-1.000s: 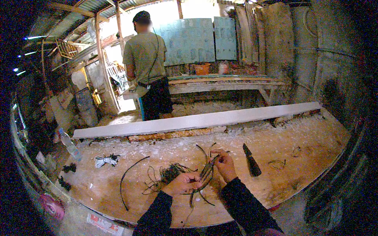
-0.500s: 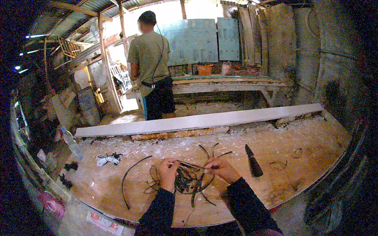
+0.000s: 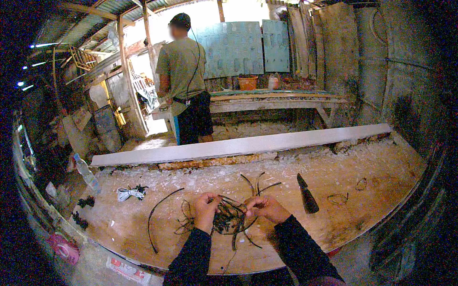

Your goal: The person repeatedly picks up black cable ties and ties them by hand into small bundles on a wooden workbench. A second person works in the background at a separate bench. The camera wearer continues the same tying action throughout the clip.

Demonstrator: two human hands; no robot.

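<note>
A dark, thin cord-like strand (image 3: pixel 231 199) runs between my two hands. My left hand (image 3: pixel 206 209) pinches one end of it, fingers closed. My right hand (image 3: pixel 268 208) is closed at its other end, with thumb and fingertips together. Just below and between the hands lies a tangled heap of dark strands (image 3: pixel 224 223), partly hidden by the fingers. Several stiffer dark strips stick out beyond the right hand. Beside my left hand are thin brown loops (image 3: pixel 185 221), and farther left a long curved strand (image 3: pixel 151 214) lies on the wooden table (image 3: pixel 281 252).
Right of my hands lies a dark, pointed, knife-like tool (image 3: pixel 307 195), then a thin wire-like loop (image 3: pixel 338 199). A white-and-black cord bundle (image 3: pixel 132 192) and a clear bottle (image 3: pixel 87 174) are on the left. A long white board (image 3: pixel 238 147) edges the table's far side; a person (image 3: pixel 183 78) stands beyond.
The strand between my hands was stretched nearly straight and now bows loosely. My right hand has shifted slightly left and turned; my left hand has barely moved.
</note>
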